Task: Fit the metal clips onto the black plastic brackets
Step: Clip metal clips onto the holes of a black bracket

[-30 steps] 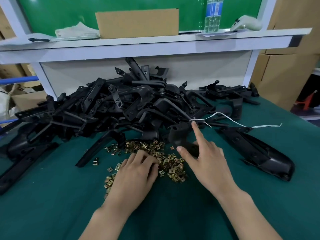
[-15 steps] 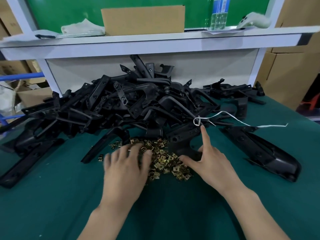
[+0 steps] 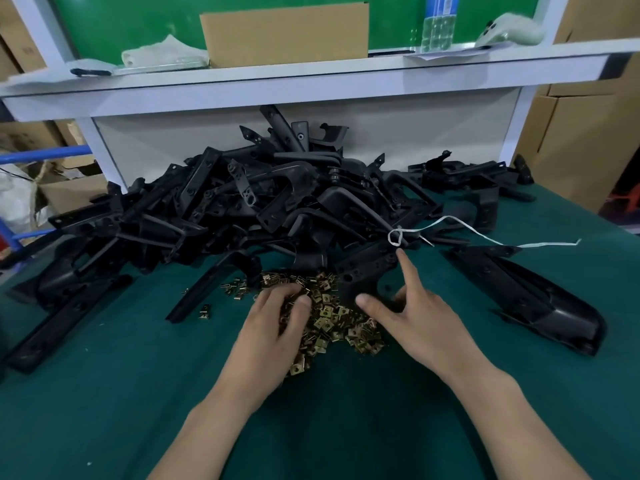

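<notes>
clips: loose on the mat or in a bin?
Loose. The metal clips lie heaped straight on the green mat, with a few strays to the left; no bin around them.

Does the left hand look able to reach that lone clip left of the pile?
Probably yes: the left hand rests on the pile, and only bare mat lies between it and the lone clip.
</notes>
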A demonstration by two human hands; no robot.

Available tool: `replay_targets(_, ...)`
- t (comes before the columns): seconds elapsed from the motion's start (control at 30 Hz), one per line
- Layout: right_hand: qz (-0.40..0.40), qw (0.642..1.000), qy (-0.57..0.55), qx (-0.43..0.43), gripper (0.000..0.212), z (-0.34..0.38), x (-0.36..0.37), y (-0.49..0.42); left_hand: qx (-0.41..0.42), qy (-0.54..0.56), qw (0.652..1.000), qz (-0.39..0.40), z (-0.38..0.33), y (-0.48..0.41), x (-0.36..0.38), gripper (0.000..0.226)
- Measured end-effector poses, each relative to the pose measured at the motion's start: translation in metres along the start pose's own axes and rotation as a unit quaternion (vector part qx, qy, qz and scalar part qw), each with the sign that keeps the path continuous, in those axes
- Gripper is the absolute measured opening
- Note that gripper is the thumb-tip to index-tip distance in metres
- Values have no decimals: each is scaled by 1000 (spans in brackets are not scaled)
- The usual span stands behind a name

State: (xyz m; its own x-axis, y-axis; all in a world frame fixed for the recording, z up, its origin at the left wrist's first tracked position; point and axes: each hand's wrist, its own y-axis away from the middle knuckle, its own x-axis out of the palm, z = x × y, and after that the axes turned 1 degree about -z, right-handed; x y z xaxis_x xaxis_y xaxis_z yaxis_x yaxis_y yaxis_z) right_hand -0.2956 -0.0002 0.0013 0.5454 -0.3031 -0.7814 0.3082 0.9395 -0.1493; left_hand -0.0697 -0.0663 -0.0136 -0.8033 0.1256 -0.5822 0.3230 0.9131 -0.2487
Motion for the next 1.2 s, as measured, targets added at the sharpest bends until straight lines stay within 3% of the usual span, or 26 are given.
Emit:
replay_targets(0.1, -30, 999, -42, 14, 87, 0, -2, 2, 50, -173, 981, 68, 4, 6, -2, 84)
replay_targets(0.17, -59, 997, -39, 26, 82, 0, -4, 3, 68, -261, 959, 87, 4, 9, 1, 93)
replay_targets(0.3, -68, 996, -24, 47, 75, 0, -5, 1, 76, -262, 960, 60, 4, 4, 2, 81)
replay_targets(0.43, -66, 997, -9, 28, 52, 0, -3, 1, 89, -253, 963, 29, 7, -4, -2, 56)
replay_targets(0.6, -73, 997, -24, 13, 51, -1, -2, 4, 101, -266, 959, -20, 5, -6, 0, 33)
replay_targets(0.87, -72, 997, -15, 18, 56, 3, -5, 3, 120, -287, 950, -37, 0, -7, 2, 25)
replay_targets(1.0, -75, 997, 11, 25, 76, 1, -2, 1, 101, -308, 945, -31, 0, -7, 4, 34)
replay_targets(1.1, -86, 996, -18, 25, 71, 0, 0, -1, 95, -353, 931, -15, 0, -6, 8, 42)
replay_targets(1.2, -72, 996, -42, 12, 62, 1, 1, 0, 112, -345, 931, -31, -2, -4, 10, 29)
